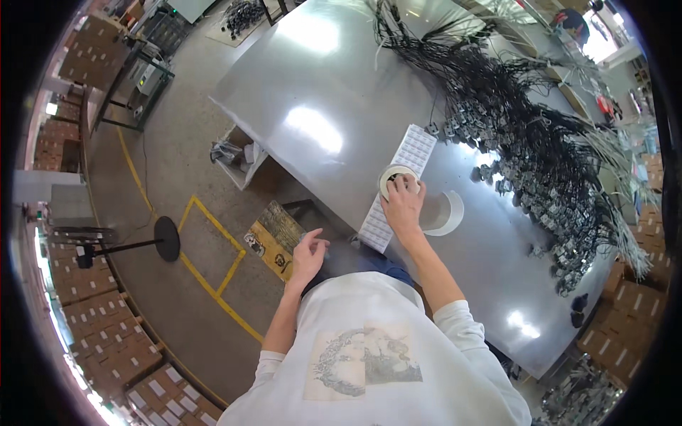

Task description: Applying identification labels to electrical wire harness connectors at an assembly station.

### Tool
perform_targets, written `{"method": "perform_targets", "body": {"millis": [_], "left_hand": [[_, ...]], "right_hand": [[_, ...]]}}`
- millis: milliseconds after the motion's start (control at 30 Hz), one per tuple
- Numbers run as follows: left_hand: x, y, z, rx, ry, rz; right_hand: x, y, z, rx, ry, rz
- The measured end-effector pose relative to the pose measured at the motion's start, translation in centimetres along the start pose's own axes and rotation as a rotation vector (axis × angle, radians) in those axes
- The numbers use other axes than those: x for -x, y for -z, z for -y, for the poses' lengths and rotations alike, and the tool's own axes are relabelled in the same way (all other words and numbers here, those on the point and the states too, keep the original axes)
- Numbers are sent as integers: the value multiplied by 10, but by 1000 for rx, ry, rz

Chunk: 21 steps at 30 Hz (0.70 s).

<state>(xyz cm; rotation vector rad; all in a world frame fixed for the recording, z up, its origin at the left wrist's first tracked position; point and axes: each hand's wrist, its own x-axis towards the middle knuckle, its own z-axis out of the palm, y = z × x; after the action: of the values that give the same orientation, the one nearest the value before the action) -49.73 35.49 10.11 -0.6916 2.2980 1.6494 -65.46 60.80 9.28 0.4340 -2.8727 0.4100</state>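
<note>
My right hand point(403, 213) reaches over the metal table and grips a cream-coloured roll point(384, 177), its fingertips at the roll's dark centre. It looks like a tape roll. Beneath it lies a long white sheet of small printed labels point(416, 148), slanting from the near table edge toward the far right. To the right of that hand a wide white ring point(455, 214), perhaps a curled strip or another roll, rests on the table. My left hand point(308, 257) hovers off the table's near left edge, fingers loosely bent and apart, with nothing visible in it.
A large heap of black cables point(511, 92) with dark connectors point(547, 206) covers the table's right side. Beside the left table edge are an open box point(245, 167) and a wooden stool point(270, 238). A round black stand base point(167, 238) and stacked cartons point(106, 326) lie further left.
</note>
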Motion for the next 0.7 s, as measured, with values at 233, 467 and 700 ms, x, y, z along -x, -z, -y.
{"method": "perform_targets", "body": {"millis": [233,467,700], "left_hand": [[-17,-7,-37,-206,-42,25],[-32,-40,-79,-216,-142,92],[-44,-60,-76,-558,-190,180]], "right_hand": [[31,16,-42,-199,39,63],[106,92,-110,-68,-102,-2],[217,129,-193,235,-439,60]]}}
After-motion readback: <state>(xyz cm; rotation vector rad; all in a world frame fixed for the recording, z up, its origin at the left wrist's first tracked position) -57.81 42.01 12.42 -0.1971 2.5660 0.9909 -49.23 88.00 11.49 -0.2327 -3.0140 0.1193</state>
